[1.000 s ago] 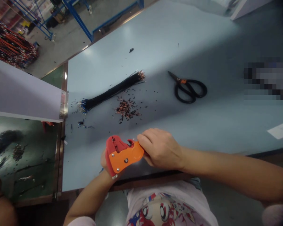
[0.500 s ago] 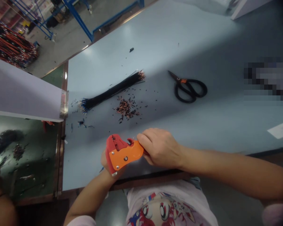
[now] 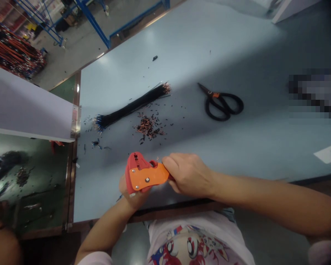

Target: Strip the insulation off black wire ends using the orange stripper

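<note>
My right hand [image 3: 189,173] is closed round the handles of a wire stripper [image 3: 147,178] with a red head and orange body, held above the table's near edge. My left hand [image 3: 127,187] is behind and below the stripper's head, its fingers mostly hidden. A thin blue-ended wire [image 3: 119,198] pokes out beside it; the rest of this wire is out of sight. Beyond the hands lies a bundle of black wires [image 3: 135,105], with bare copper ends on the right and blue ends on the left. Stripped bits of black insulation and copper [image 3: 149,127] form a small pile nearer me.
Black-handled scissors [image 3: 220,103] lie right of the wire bundle. A pale partition [image 3: 30,103] stands at the table's left edge. Past it, another person's arm [image 3: 1,235] shows over a green surface. A white paper [image 3: 329,152] rests at the right.
The stripper has risen slightly and its head has tilted, so its top slot shows more. Both hands stay in nearly the same place; the bundle and scissors lie as before.
</note>
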`<control>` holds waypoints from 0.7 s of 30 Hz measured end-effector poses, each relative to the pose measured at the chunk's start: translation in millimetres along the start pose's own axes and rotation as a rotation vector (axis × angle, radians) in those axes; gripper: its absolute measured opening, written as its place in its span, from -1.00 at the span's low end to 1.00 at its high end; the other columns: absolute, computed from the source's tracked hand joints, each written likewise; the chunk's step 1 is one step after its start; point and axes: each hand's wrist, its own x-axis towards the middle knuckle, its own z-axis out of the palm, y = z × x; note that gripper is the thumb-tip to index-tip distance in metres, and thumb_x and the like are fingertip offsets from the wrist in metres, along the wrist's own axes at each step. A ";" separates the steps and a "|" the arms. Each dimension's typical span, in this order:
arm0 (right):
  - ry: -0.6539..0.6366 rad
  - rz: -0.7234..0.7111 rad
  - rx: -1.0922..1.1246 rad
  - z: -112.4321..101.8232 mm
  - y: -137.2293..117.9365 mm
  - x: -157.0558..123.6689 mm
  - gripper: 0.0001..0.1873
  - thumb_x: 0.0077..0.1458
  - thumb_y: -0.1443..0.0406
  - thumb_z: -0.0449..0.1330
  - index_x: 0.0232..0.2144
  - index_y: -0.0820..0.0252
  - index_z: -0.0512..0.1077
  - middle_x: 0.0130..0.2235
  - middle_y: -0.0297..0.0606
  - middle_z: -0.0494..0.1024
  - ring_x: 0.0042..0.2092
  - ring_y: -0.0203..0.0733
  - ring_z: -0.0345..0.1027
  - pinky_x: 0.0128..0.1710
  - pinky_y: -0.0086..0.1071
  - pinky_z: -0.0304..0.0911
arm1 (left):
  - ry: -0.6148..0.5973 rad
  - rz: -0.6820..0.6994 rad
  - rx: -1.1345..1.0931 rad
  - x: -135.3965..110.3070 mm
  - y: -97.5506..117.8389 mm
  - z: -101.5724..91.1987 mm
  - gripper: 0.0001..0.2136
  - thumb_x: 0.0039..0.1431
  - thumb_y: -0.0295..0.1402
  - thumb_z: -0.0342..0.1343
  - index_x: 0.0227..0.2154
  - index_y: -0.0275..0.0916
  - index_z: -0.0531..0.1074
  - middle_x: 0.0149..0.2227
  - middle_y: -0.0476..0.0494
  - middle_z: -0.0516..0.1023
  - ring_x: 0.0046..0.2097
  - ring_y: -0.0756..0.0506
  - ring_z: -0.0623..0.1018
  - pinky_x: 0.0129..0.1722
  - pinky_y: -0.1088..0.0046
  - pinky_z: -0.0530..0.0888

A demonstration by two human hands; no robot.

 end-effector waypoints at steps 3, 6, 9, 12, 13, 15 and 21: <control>-0.051 0.023 0.019 0.9 1.2 0.6 -0.87 0.04 0.33 -0.02 -0.41 0.25 0.30 -0.49 -0.18 0.42 -0.51 -0.20 0.18 -0.53 -0.35 -0.07 | 0.144 0.091 -0.080 5.8 9.8 -0.8 -0.75 -0.09 -0.12 0.21 -0.53 -0.21 0.40 -0.53 -0.05 0.47 -0.47 -0.05 0.49 -0.42 0.42 0.43; -0.148 0.110 0.054 3.7 3.3 4.2 -0.91 0.00 0.33 0.04 -0.38 0.24 0.28 -0.49 -0.21 0.45 -0.52 -0.21 0.22 -0.54 -0.37 -0.07 | 0.170 0.097 -0.168 17.5 20.7 -0.3 -0.78 -0.02 -0.18 0.17 -0.52 -0.25 0.42 -0.53 -0.05 0.47 -0.47 -0.02 0.46 -0.42 0.47 0.41; -0.220 0.285 0.124 4.3 9.3 11.1 -0.90 0.01 0.33 0.10 -0.36 0.23 0.29 -0.49 -0.23 0.46 -0.52 -0.22 0.24 -0.54 -0.38 -0.05 | 0.102 -0.002 -0.122 32.6 26.9 0.4 -0.76 0.00 -0.26 0.13 -0.66 -0.27 0.36 -0.66 0.03 0.32 -0.58 0.06 0.31 -0.54 0.56 0.30; -0.225 0.445 0.384 -1.3 21.5 18.6 -0.83 0.03 0.22 0.16 -0.40 0.21 0.29 -0.49 -0.29 0.43 -0.51 -0.26 0.23 -0.52 -0.41 0.03 | 0.014 -0.110 -0.101 48.8 21.3 -0.8 -0.81 0.03 -0.30 0.11 -0.61 -0.28 0.43 -0.63 0.02 0.38 -0.56 0.07 0.33 -0.53 0.58 0.29; -0.222 0.474 0.527 -4.0 26.3 20.8 -0.81 0.02 0.21 0.17 -0.42 0.20 0.29 -0.49 -0.32 0.41 -0.50 -0.27 0.23 -0.51 -0.42 0.07 | -0.007 -0.133 -0.110 54.0 16.5 -2.0 -0.83 0.03 -0.29 0.11 -0.53 -0.28 0.47 -0.57 -0.01 0.46 -0.51 0.05 0.39 -0.48 0.57 0.33; -0.219 0.520 0.849 -8.4 35.8 24.3 -0.83 0.01 0.23 0.18 -0.43 0.20 0.27 -0.49 -0.35 0.39 -0.49 -0.30 0.24 -0.49 -0.42 0.15 | 0.026 -0.169 -0.104 63.3 4.2 -5.5 -0.83 0.03 -0.27 0.12 -0.46 -0.27 0.51 -0.48 -0.06 0.52 -0.43 0.01 0.45 -0.40 0.53 0.38; -0.098 0.844 1.612 -0.9 57.4 28.6 -0.82 -0.01 0.32 0.17 -0.30 0.24 0.31 -0.39 -0.26 0.45 -0.41 -0.21 0.39 -0.43 -0.33 0.32 | 0.141 -0.221 -0.100 77.9 -22.5 -21.6 -0.83 0.02 -0.27 0.11 -0.44 -0.27 0.49 -0.51 -0.04 0.50 -0.45 0.02 0.44 -0.40 0.53 0.36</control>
